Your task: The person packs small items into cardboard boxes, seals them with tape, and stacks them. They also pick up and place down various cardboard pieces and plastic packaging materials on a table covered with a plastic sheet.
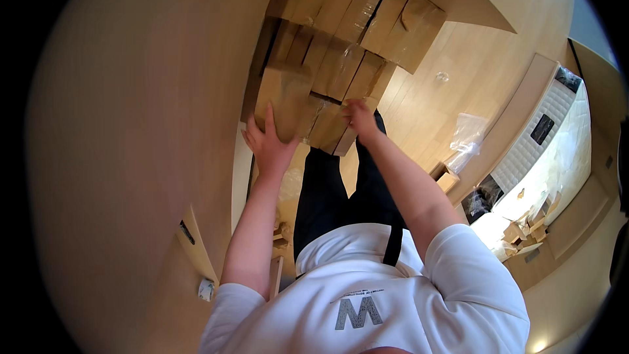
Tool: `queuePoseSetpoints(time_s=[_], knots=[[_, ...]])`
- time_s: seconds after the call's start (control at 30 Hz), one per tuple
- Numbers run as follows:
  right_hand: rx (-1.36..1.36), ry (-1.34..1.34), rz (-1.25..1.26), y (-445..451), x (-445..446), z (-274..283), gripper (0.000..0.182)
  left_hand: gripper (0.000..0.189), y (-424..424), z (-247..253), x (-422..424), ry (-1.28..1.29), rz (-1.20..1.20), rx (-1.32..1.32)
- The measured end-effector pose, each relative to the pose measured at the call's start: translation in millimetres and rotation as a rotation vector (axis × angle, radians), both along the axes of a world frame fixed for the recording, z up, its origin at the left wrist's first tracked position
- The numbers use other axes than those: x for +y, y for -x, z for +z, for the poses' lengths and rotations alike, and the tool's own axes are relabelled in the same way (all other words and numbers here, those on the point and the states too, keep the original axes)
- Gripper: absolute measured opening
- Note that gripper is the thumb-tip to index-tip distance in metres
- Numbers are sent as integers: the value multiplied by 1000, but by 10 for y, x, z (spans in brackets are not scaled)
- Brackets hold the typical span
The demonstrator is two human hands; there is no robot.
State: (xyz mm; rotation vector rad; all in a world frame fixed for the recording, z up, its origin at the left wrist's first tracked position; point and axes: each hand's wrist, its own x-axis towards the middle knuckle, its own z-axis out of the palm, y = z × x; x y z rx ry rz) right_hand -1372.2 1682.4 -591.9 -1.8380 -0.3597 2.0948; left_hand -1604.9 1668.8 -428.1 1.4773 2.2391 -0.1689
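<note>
My left hand grips the near end of a brown cardboard box, its fingers spread over the side and thumb at the near edge. That box is slightly blurred and sits above its neighbours at the left of a stack of taped cardboard boxes. My right hand is at the near right edge of the stack, its fingers bent and blurred. Whether it holds anything there cannot be made out. The boxes stand in stepped rows in front of my legs.
A tall wooden panel rises close on my left. Clear plastic wrap lies on the wood floor. To the right are a small open carton and a plastic-wrapped mattress. A tape roll is at lower left.
</note>
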Motion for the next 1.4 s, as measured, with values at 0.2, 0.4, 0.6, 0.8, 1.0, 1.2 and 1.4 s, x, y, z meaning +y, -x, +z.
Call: queuePoseSetpoints(time_s=[0.2, 0.4, 0.6, 0.8, 1.0, 1.2, 1.4], knots=[[55, 128, 133, 506, -136, 476, 29, 105, 159, -544, 489, -86, 124, -6], [-11, 291, 201, -94, -435, 386, 25, 102, 287, -799, 1007, -72, 105, 85], [-114, 339, 166, -676, -432, 377, 21, 87, 158, -921, 838, -303, 332, -64], [-126, 370, 246, -1043, -437, 282, 22, 63, 235, -1102, 625, -265, 1888, -1100], [-127, 350, 219, -1218, -296, 272, 20, 52, 644, -1583, 669, 31, 1681, -1110], [-158, 311, 231, -1458, -369, 218, 20, 39, 491, -1315, 572, -119, 1629, -941], [-176, 247, 257, -1922, -540, 236, 24, 36, 172, -1600, -182, -8, 689, -557]])
